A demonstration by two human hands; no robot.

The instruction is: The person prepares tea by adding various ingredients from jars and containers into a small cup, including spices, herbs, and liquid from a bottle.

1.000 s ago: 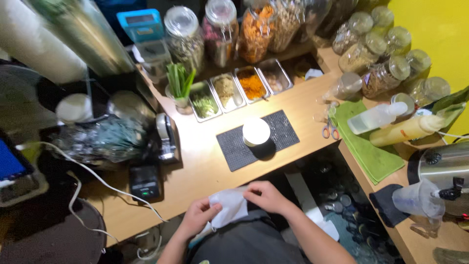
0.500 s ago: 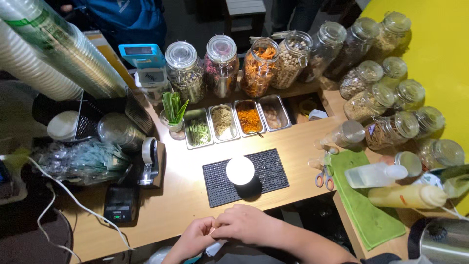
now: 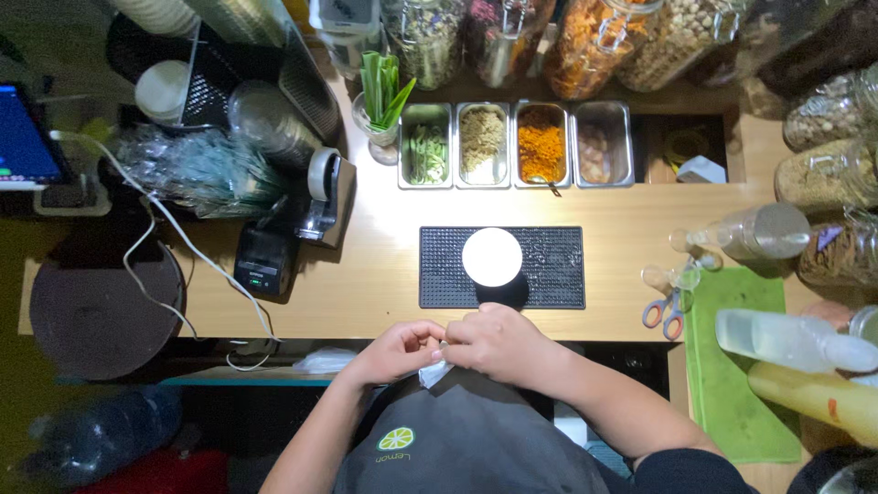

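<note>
- The small white cloth (image 3: 433,372) sits pinched between both hands, at the near edge of the wooden surface (image 3: 366,274), just above a dark apron (image 3: 457,439).
- The left hand (image 3: 398,350) and the right hand (image 3: 498,343) touch, both closed on the cloth; neither is nearer.
- The cloth looks soft and crumpled, mostly hidden.
- Just beyond the hands, a round white lidded cup (image 3: 492,257) stands on a black ribbed rubber mat (image 3: 549,267).

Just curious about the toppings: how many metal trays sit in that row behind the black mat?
4, side by side: greens tray, tan-crumb tray, orange tray, and pale-bits tray on the right. None looks hidden.
</note>
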